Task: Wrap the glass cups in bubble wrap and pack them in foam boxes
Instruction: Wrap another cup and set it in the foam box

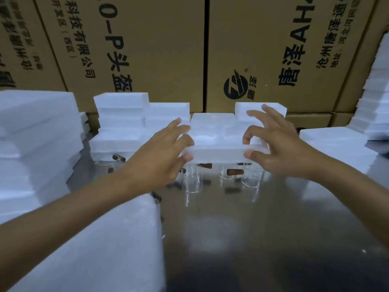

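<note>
A white foam box (219, 151) hangs in the air over the metal table (263, 239), held between both hands. My left hand (160, 157) grips its left end, thumb under the front edge. My right hand (273, 148) pinches its right end, with thumb and forefinger on the near corner and the other fingers spread above. Under the box stand clear glass cups (192, 183), one on the left and others (251, 179) on the right. The image is blurred, so I cannot tell what lies inside the box.
Stacks of white foam boxes rise at the left (35, 144), behind the hands (122, 119) and along the right (376, 106). A thick white foam sheet pile (109, 245) fills the near left. Brown corks (234, 172) lie among the cups. Cardboard cartons (147, 49) wall off the back.
</note>
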